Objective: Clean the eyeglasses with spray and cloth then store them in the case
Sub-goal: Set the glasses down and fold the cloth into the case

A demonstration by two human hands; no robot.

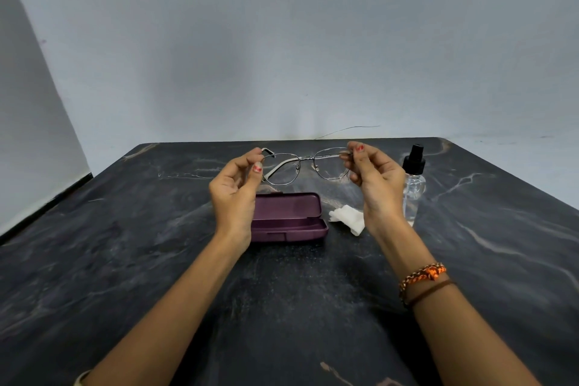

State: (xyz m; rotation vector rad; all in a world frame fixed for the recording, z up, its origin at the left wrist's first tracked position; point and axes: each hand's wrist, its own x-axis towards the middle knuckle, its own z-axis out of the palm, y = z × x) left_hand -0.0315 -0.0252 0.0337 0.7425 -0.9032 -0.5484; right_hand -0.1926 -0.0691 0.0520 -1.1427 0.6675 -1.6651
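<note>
Beaded orange bracelets circled the right wrist as both hands raised thin metal-framed eyeglasses above a dark marble-patterned table, left grip and right grip each pinching a hinge, over an open purple case, near a crumpled white cloth and clear spray bottle.

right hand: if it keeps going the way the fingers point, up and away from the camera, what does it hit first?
Nothing solid, it seems. The right hand pinches the eyeglasses at one end; beyond its fingertips lies only the table edge, then the wall. The spray bottle stands off to its right. Depth is uncertain.
</note>
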